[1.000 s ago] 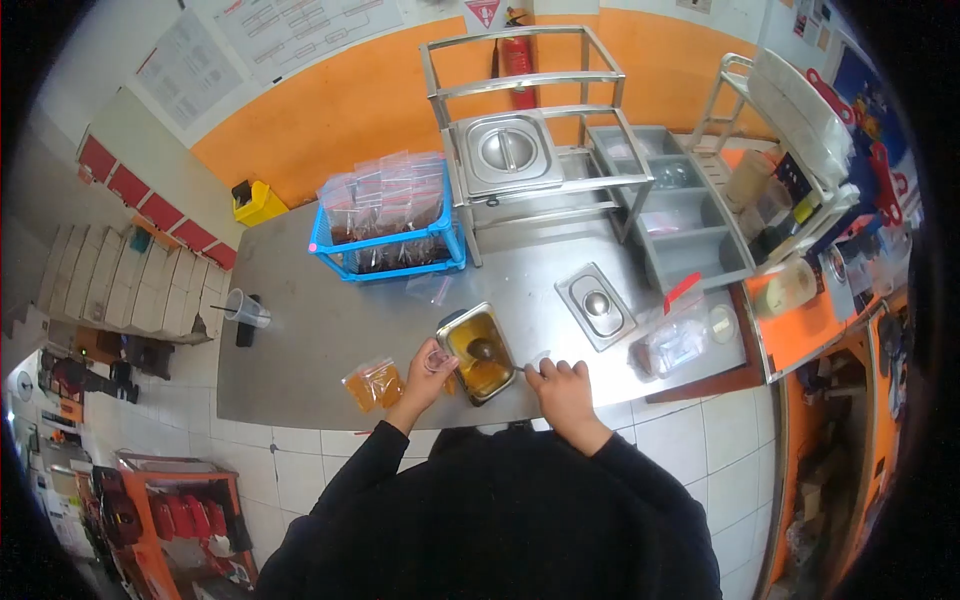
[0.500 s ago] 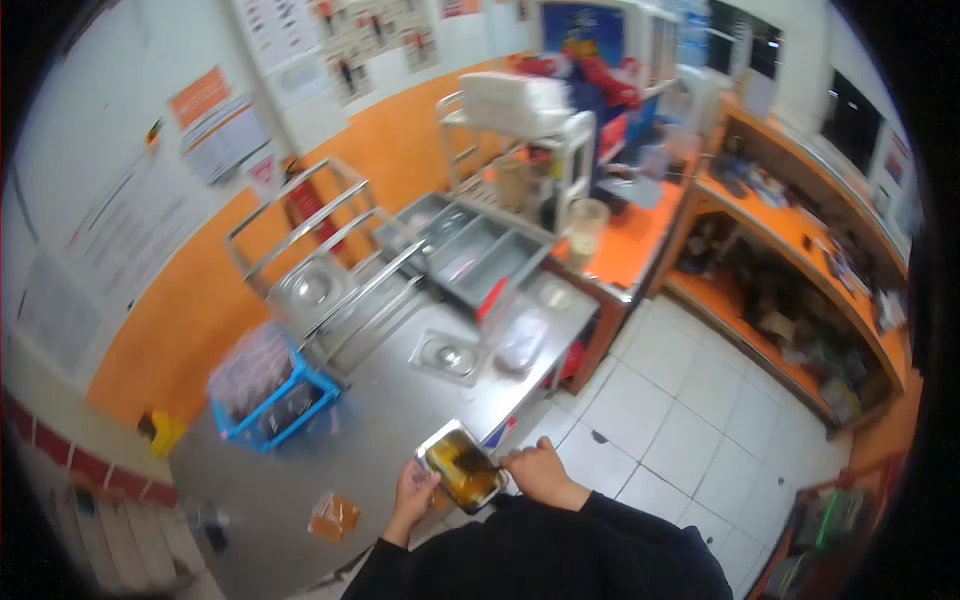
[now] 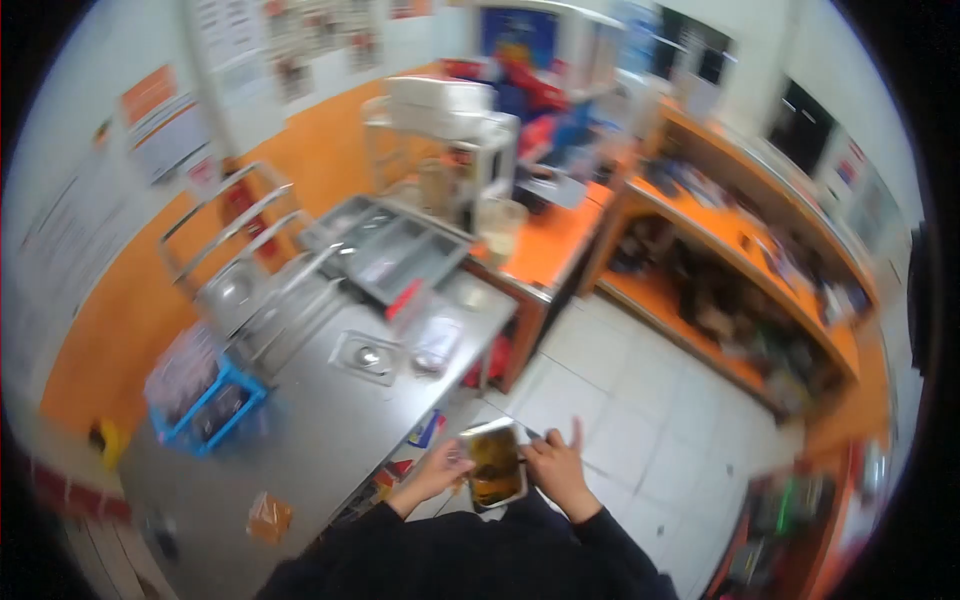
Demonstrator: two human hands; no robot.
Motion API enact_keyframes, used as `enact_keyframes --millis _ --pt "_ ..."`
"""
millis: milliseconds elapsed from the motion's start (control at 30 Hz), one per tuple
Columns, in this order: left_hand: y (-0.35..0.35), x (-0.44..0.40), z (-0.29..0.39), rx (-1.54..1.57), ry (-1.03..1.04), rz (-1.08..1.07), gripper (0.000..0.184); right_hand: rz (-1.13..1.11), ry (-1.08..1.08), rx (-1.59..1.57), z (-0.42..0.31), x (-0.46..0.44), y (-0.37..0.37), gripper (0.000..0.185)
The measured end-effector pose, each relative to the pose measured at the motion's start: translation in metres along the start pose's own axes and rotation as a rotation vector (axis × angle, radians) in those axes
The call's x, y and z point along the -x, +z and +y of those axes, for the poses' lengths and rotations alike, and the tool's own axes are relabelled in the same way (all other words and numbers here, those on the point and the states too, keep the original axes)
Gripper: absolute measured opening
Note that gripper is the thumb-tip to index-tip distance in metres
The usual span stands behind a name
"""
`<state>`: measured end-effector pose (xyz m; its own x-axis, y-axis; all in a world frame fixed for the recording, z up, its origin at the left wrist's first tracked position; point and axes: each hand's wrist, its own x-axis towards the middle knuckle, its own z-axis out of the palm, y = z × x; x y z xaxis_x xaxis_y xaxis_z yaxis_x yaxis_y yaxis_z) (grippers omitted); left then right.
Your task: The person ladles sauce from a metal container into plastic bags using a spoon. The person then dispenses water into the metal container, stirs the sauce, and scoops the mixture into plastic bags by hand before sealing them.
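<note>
A small rectangular metal pan [image 3: 497, 462] with yellow-brown contents is in front of my body, past the table edge and above the floor. My left hand [image 3: 438, 477] grips its left side. At its right rim is my right hand [image 3: 560, 472], its fingers closed around a thin dark utensil [image 3: 532, 436] whose kind is blurred, with one finger sticking up. The utensil's far end cannot be made out. On the steel table [image 3: 330, 425] to the left lie a metal lid [image 3: 366, 357] and a small bag with orange-brown contents [image 3: 269, 518].
A blue basket [image 3: 208, 408] with plastic bags stands on the table, near a metal rack [image 3: 240, 270]. Behind are a grey divided tray [image 3: 400, 255] and a clear jug [image 3: 499, 230] on an orange counter. Cluttered orange shelves [image 3: 690, 290] stand across the tiled floor [image 3: 640, 420].
My view has turned right, so the table and room shift left. The pan, with both hands at it, has moved right, off the table edge to above the floor. My right hand now has a finger raised.
</note>
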<state>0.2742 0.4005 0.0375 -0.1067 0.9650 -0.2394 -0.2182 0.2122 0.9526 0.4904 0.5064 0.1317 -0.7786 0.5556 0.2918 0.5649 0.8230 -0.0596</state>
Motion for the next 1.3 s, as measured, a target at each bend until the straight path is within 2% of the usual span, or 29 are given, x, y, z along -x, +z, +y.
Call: enact_keyframes --millis 33,67,100,133,167,200,267,367,467,567,633,700,800,833,867,933,967,1000,1133,1167,1200,1267,1300 --pt "0.007 -0.010 0.012 -0.059 -0.040 -0.065 0.042 -0.076 -0.042 -0.055 0.011 -0.004 -0.004 0.021" --pt "0.015 -0.020 0.023 -0.121 -0.077 -0.133 0.037 -0.056 -0.083 -0.062 0.021 -0.011 -0.003 0.025" --pt "0.023 -0.042 -0.013 -0.129 0.247 -0.078 0.035 0.082 -0.169 -0.050 0.033 -0.017 0.007 0.021" --pt "0.029 -0.044 0.020 -0.172 -0.078 -0.174 0.041 0.056 -0.209 -0.078 0.039 -0.028 0.003 0.020" --pt "0.037 -0.071 -0.003 -0.288 0.213 -0.130 0.045 0.113 -0.309 -0.023 0.045 -0.041 -0.007 0.019" --pt "0.050 -0.091 -0.010 -0.134 0.393 -0.078 0.027 0.158 -0.412 0.047 0.056 -0.053 -0.016 0.022" --pt "0.065 -0.108 0.011 -0.387 0.465 0.027 0.042 -0.035 -0.455 -0.019 0.089 -0.071 -0.012 0.031" --pt "0.090 -0.138 0.024 -0.208 0.439 0.155 0.029 -0.028 -0.668 -0.050 0.121 -0.110 -0.028 0.031" --pt "0.121 -0.159 0.028 0.035 0.506 0.295 0.029 0.007 -0.873 -0.006 0.167 -0.143 -0.025 0.032" --pt "0.150 -0.162 0.042 -0.041 0.405 0.443 0.029 0.011 -1.030 -0.025 0.199 -0.167 -0.024 0.035" --pt "0.177 -0.165 0.045 0.113 0.507 0.537 0.034 0.059 -1.104 -0.006 0.211 -0.175 -0.024 0.037" --pt "0.194 -0.170 0.045 0.210 0.524 0.576 0.041 0.110 -1.146 -0.136 0.213 -0.177 -0.023 0.038" --pt "0.203 -0.177 0.039 0.271 0.404 0.525 0.052 0.192 -1.143 -0.213 0.224 -0.175 -0.024 0.031" --pt "0.208 -0.179 0.041 0.257 0.534 0.571 0.051 0.193 -1.110 -0.277 0.229 -0.174 -0.027 0.030" --pt "0.215 -0.181 0.045 0.277 0.561 0.648 0.048 0.193 -1.072 -0.342 0.234 -0.173 -0.030 0.030" --pt "0.193 -0.225 -0.004 0.259 0.606 0.607 0.046 0.269 -1.052 -0.420 0.252 -0.172 -0.042 0.028" --pt "0.194 -0.225 0.007 0.217 0.605 0.565 0.046 0.286 -1.034 -0.480 0.264 -0.169 -0.048 0.027" --pt "0.204 -0.224 0.029 0.222 0.603 0.613 0.048 0.308 -1.005 -0.537 0.277 -0.167 -0.054 0.026" --pt "0.225 -0.254 0.090 0.142 0.436 0.614 0.051 0.336 -0.863 -0.604 0.347 -0.160 -0.072 0.028" --pt "0.226 -0.271 0.100 0.067 0.464 0.584 0.048 0.397 -0.794 -0.571 0.362 -0.163 -0.076 0.018" --pt "0.235 -0.273 0.148 -0.007 0.343 0.479 0.046 0.404 -0.756 -0.554 0.383 -0.165 -0.078 0.017" --pt "0.222 -0.340 0.135 0.034 0.288 0.419 0.043 0.413 -0.648 -0.568 0.421 -0.171 -0.079 0.022" --pt "0.207 -0.388 0.103 0.045 0.243 0.446 0.041 0.448 -0.589 -0.545 0.441 -0.175 -0.075 0.023"
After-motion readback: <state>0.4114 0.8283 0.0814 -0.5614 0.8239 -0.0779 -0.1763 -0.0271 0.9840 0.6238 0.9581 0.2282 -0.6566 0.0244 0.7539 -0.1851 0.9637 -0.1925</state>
